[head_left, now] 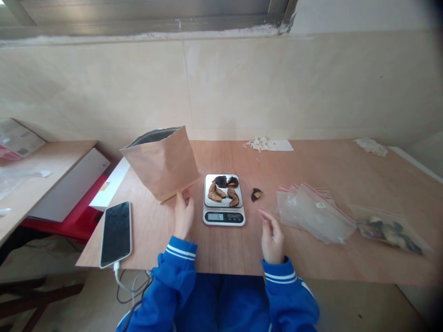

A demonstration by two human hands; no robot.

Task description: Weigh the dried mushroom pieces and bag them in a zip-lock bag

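pieces (233, 197) on scale (224, 217), pouch (164, 166) to left, plastic bags (314, 212) right

Bare left hand (184, 216), bare right hand (272, 239), long blue sleeves (162, 286), cuffs (183, 242) each ringed by two white stripes (281, 278), matching blue trousers (238, 299)

My left hand (184, 214) is hemmed in by the standing paper bag (166, 167) on its far side, with a narrow gap between bag and scale (224, 223). Far of the scale, the bench (221, 157) gives me a wide path. The loose dark piece (256, 194) sits just beyond my right hand (272, 236); plastic bags (313, 214), seemingly low, obstruct its right.
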